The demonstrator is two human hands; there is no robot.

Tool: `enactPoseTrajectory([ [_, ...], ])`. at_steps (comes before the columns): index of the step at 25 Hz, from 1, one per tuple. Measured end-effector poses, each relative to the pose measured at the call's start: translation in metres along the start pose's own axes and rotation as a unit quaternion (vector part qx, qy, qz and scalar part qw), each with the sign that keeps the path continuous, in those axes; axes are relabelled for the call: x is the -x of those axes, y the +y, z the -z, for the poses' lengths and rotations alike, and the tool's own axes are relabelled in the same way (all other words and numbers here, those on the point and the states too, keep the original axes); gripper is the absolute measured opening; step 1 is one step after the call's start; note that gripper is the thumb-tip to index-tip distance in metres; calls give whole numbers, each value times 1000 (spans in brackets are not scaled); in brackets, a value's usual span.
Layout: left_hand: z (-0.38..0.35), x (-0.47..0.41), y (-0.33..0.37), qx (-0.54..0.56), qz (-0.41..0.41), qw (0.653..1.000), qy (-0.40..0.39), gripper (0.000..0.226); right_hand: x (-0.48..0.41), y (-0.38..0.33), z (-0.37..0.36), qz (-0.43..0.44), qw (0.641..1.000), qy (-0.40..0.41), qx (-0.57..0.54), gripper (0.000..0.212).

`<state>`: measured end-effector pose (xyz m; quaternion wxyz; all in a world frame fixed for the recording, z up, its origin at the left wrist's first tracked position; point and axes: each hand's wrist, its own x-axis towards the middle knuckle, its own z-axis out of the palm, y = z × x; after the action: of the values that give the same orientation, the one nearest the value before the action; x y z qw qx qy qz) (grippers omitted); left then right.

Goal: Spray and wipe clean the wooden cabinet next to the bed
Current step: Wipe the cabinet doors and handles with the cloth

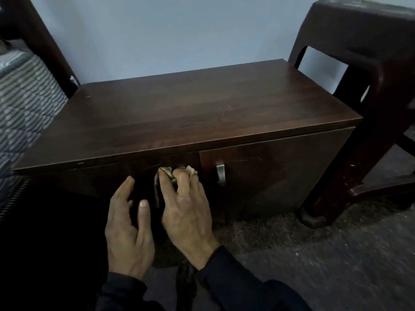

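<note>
A low dark wooden cabinet (190,108) with two front doors stands against the pale wall. My right hand (187,207) presses a small beige cloth (167,173) against the upper part of the left door, near its inner edge and partly over that door's handle. The cloth pokes out above and beside my fingers. My left hand (128,227) hovers flat beside it in front of the left door, fingers apart, holding nothing. A metal handle (220,175) shows on the right door. No spray bottle is in view.
A bed with a grey striped cover (24,104) and a dark headboard (45,41) borders the cabinet on the left. A dark brown plastic chair (368,70) stands close at the right. Speckled dark floor (314,254) lies in front.
</note>
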<state>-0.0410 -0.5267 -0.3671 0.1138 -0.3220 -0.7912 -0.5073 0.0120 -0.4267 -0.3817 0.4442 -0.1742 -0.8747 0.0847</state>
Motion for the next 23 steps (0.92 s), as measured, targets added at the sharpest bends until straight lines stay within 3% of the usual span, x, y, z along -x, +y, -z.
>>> enactPoseTrajectory([
  [3, 7, 1, -7, 14, 30, 999, 15, 47, 0, 7, 1, -24, 998, 0, 51, 43],
  [8, 7, 1, -8, -2, 0, 1000, -9, 46, -1, 4, -3, -53, 996, 45, 50, 46],
  [12, 17, -4, -16, 35, 7, 999, 29, 44, -21, -14, -18, 16, 997, 58, 44, 43],
  [16, 33, -9, -30, 45, 32, 996, 73, 45, -7, -23, -42, 131, 984, -21, 115, 46],
  [20, 36, -9, -36, 49, 41, 995, 72, 44, -4, -21, -40, -43, 995, 32, 85, 47],
  [23, 37, -7, -35, 50, 34, 996, 58, 44, -1, -49, -31, -123, 989, 62, -56, 45],
])
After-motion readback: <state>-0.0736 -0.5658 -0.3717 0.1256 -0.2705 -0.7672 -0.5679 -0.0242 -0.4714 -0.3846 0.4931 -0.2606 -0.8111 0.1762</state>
